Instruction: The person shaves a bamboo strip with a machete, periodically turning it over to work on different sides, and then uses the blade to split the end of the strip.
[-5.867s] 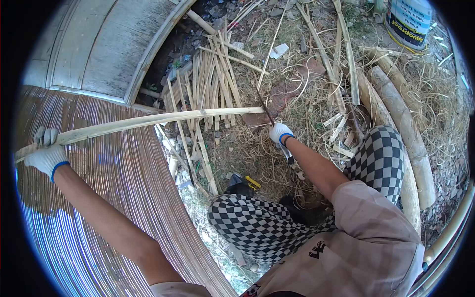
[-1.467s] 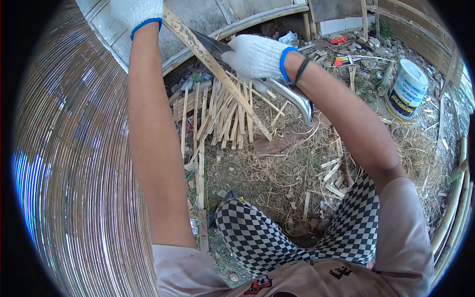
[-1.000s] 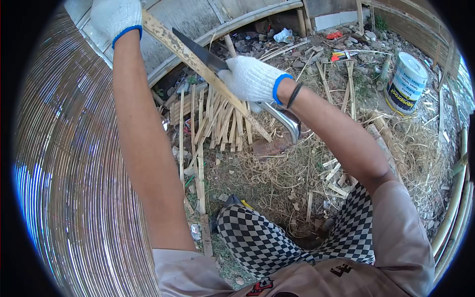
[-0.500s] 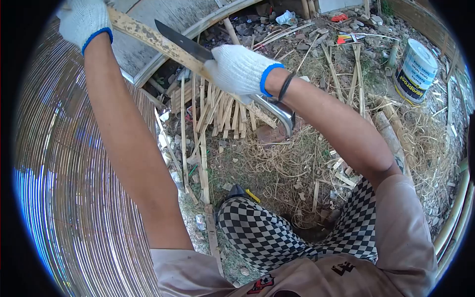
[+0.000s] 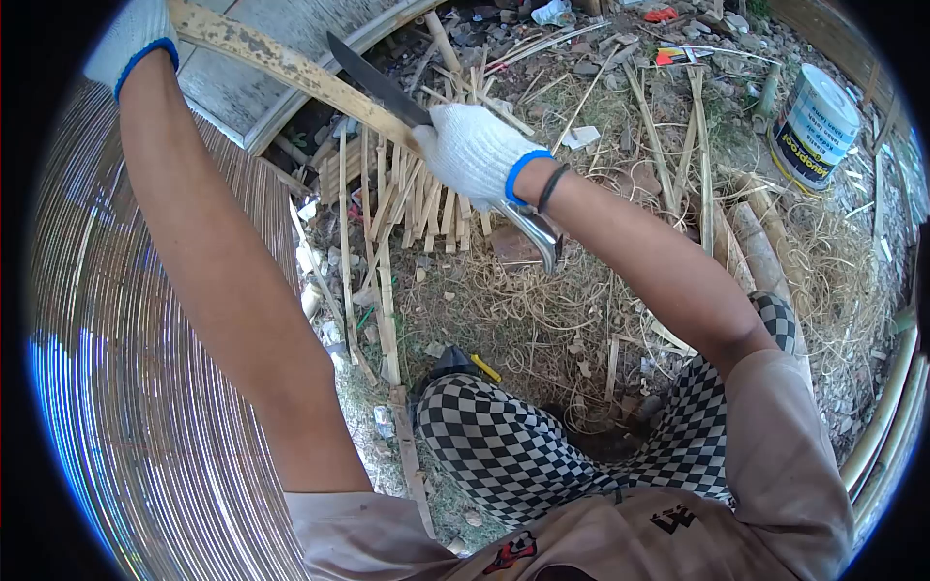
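My left hand (image 5: 134, 41), in a white knit glove with a blue cuff, is closed around the upper end of a bamboo strip (image 5: 281, 66); its fingers are partly cut off by the view's edge. The strip is pale with dark mottling and slopes down to my right hand (image 5: 480, 152), gloved the same way. That hand grips a machete, its dark blade (image 5: 376, 81) pointing up and left above the strip. The curved, shiny handle end (image 5: 536, 237) sticks out below the glove. Whether the right fingers also touch the strip is hidden.
Cut bamboo slats (image 5: 431, 208) lie piled on the ground beyond my knees. Thin shavings (image 5: 523, 300) litter the dirt. An Aquaproof bucket (image 5: 817, 126) stands at right, near bamboo poles (image 5: 751, 237). A slatted bamboo screen (image 5: 174, 368) fills the left side. A yellow-handled object (image 5: 486, 368) lies by my knee.
Both hands have shifted slightly in view, the left one to the left and up, the right one a little right and down. The strip and machete stay held.
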The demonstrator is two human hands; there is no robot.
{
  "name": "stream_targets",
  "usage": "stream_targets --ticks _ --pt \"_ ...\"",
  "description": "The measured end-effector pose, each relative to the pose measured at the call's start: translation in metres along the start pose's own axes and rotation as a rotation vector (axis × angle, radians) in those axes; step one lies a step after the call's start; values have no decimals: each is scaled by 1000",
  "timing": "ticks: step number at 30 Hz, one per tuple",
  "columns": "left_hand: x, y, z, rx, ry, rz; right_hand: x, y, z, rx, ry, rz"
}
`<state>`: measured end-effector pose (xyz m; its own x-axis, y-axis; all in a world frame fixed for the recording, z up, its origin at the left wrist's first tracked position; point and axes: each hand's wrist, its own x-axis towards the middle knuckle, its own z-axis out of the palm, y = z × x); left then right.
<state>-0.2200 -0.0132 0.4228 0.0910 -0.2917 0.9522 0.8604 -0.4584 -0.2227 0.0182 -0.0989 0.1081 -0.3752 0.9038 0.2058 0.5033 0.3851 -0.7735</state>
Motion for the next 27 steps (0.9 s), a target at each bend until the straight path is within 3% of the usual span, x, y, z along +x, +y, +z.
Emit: stream_targets --ticks 1,2,5,6,9,10,12,13,16,18,20,21,24,25,27 --pt "-8 12 -3 -38 11 -161 8 9 6 23 -24 51" --pt "-19 43 -13 -78 28 -322 23 19 5 -176 -100 -2" --pt "-34 92 -34 -316 -20 -485 10 23 16 -46 171 -187" --pt "-35 79 -35 -336 -43 -420 14 30 27 -80 224 -208" --pt "-32 32 -37 -178 14 -333 11 23 25 149 -37 92" --pt "-35 32 -40 -244 33 -406 11 16 22 66 -39 98" --pt "-43 60 -43 -399 68 -539 12 26 27 -47 148 -87" --pt "-46 55 -41 -311 29 -493 11 32 38 -98 220 -177" --pt "-36 35 -48 -39 -54 -342 16 43 64 -117 196 -79" --pt "-36 42 -48 -322 -36 -491 16 37 57 -214 186 -80" --pt "-44 38 -60 -615 -33 -486 8 40 62 -151 289 -123" --pt "-43 28 -62 -533 -32 -495 4 45 73 -113 302 -101" --pt "-29 -25 -65 -334 -93 -523 13 53 65 318 -32 177" --pt "-25 -46 -69 -317 -119 -539 20 63 89 -18 253 -42" --pt "-16 -84 -71 -285 -213 -546 0 57 96 -72 346 -126"
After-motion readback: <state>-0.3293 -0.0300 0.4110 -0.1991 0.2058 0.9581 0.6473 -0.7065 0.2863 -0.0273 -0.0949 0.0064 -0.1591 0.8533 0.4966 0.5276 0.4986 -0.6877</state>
